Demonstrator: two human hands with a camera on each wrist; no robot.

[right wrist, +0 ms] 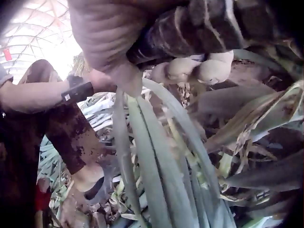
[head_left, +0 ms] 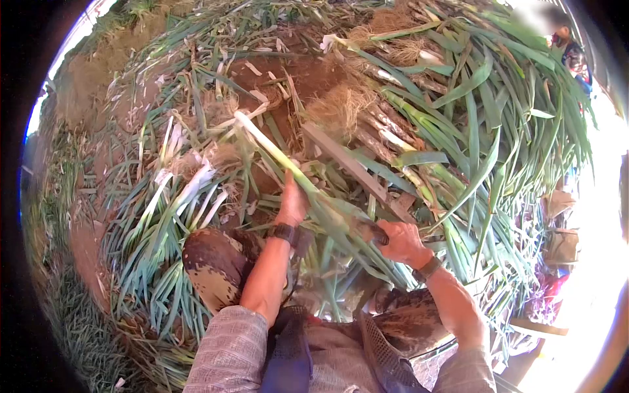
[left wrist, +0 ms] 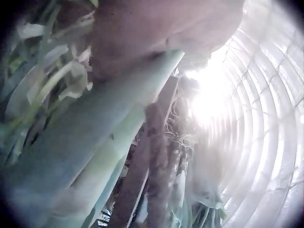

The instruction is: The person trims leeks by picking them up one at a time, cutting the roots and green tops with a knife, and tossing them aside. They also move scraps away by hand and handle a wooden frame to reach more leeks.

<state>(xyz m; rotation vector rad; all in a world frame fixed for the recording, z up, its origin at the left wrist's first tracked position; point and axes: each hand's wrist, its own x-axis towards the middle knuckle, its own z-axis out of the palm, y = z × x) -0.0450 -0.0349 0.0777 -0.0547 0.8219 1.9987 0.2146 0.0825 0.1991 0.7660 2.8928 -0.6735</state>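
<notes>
In the head view my left hand grips a long green onion by its pale lower stalk. Its white end points up and away; its leaves slant down toward my right hand. That hand holds a dark handle wrapped with light bands, its fingers curled round it. What the handle belongs to, I cannot tell. The right thumb lies right at the tops of the green leaves. Up close in the left wrist view, the blurred left hand covers part of the stalk.
A wooden plank slants just beyond my hands. Green onions with roots and long leaves heap at right; more onions lie at left. Peelings litter the bare soil. My knees flank the work. A person is at far right.
</notes>
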